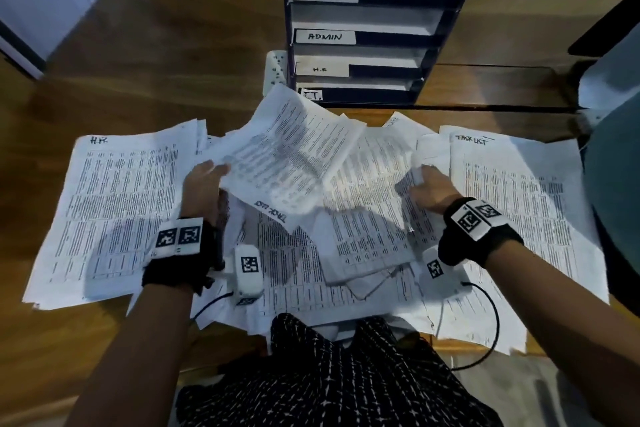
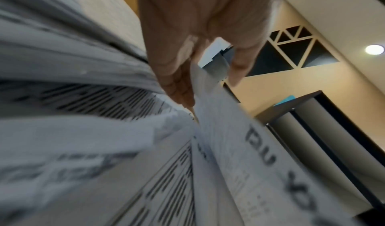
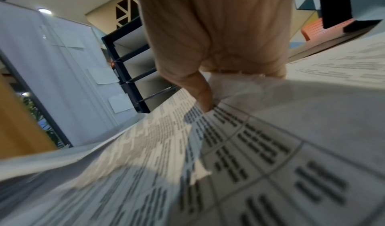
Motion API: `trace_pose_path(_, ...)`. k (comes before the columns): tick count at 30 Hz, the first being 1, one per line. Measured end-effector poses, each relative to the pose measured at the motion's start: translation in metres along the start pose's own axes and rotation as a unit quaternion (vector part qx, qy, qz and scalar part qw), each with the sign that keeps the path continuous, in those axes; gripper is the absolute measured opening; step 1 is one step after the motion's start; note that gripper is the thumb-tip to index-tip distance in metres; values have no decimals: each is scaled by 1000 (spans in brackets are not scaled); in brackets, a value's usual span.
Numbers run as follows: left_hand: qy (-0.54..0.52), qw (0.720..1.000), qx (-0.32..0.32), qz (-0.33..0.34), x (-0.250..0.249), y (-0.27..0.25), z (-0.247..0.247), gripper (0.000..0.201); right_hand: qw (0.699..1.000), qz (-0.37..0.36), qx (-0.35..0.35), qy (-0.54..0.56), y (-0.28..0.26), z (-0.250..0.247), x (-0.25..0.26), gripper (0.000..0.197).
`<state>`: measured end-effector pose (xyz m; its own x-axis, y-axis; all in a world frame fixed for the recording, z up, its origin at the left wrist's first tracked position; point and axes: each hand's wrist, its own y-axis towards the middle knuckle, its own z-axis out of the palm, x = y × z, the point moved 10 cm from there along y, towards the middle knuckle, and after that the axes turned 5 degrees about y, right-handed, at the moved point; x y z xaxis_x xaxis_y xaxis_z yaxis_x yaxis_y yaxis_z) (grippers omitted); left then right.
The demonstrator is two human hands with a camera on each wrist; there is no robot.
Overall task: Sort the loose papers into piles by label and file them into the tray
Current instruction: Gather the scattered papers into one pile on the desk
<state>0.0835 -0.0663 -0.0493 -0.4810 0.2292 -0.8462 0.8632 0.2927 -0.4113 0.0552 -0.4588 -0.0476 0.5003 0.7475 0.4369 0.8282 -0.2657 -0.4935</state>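
The left hand (image 1: 204, 184) pinched a lifted TASK LIST sheet (image 1: 291, 156). The right hand (image 1: 427, 189) gripped a paper edge in the loose papers (image 1: 367, 218) between both hands. Sorting was underway; next, that sheet probably belonged on the TASK LIST pile (image 1: 512, 204), just right of the right hand. The tray (image 1: 363, 35) stood beyond.

Tray (image 1: 367, 45) behind loose papers (image 1: 363, 218), H.R. pile (image 1: 114, 204) left, task-list pile (image 1: 519, 204) right

Left hand (image 1: 204, 184) pinching a lifted "TASK LIST" sheet (image 1: 291, 156) above loose papers (image 1: 346, 253) before the labelled tray (image 1: 363, 35).
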Motion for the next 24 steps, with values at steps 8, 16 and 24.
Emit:
trace_pose_path(8,-112,977,24,182,-119,1,-41,86,997,-38,38,60,10,-2,9,38)
trace_pose_path(16,11,893,360,269,-171,-111,52,49,907,-355,-101,204,-61,-88,129,109)
trace_pose_path(24,14,892,279,354,-208,-100,53,35,875,-440,-100,175,-68,-112,192,20)
